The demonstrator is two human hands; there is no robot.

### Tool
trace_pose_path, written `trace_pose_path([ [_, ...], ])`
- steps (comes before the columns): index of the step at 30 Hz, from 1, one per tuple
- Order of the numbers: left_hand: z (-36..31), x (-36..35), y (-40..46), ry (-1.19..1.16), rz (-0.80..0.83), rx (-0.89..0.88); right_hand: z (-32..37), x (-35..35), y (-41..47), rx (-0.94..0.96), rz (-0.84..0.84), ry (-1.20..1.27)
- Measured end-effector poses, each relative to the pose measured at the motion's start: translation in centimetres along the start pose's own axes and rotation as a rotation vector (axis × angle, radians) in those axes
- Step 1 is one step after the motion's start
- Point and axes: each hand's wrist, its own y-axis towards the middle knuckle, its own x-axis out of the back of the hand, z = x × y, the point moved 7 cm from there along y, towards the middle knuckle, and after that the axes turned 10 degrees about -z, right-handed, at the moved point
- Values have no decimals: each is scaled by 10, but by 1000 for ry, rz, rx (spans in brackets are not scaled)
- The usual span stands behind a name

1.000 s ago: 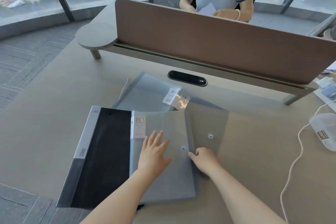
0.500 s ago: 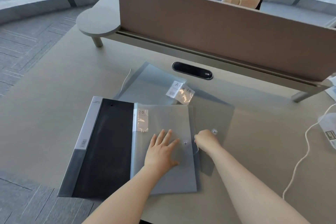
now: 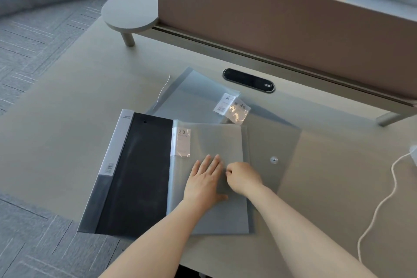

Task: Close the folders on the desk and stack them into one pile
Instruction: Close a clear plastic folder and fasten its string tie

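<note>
A translucent grey snap folder (image 3: pixel 216 142) lies in the middle of the desk, its flap (image 3: pixel 277 142) spread open to the right with the snap stud (image 3: pixel 273 160) showing. My left hand (image 3: pixel 204 181) rests flat on the folder's front, fingers straight. Just right of those fingertips, my right hand (image 3: pixel 242 177) has curled fingers that pinch the folder's front sheet near its right edge; what lies under them is hidden. A black folder (image 3: pixel 135 176) lies shut to the left, partly under the grey one. Another translucent folder (image 3: pixel 191 97) with labels lies behind.
A brown divider panel (image 3: pixel 282 25) runs across the back, a person seated behind it. A black cable port (image 3: pixel 248 80) sits near the panel. A white cord (image 3: pixel 383 198) snakes along the right. The black folder's near corner overhangs the desk's edge (image 3: pixel 67 210).
My right hand slid left from the flap's edge onto the folder's front, beside the left fingertips. The left hand stayed flat. The view tilted downward.
</note>
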Motion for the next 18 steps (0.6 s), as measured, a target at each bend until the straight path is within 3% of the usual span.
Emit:
trace_pose_path([
  [4,0,1,0,2,1,4,-18,-7,-16,-21,46,23],
  [12,-1,3,-2,11,-8,-8,-68,12,-15,-264,42,113],
  [18,0,2,-1,-8,-11,2,-57,25,12,-243,-10,137],
])
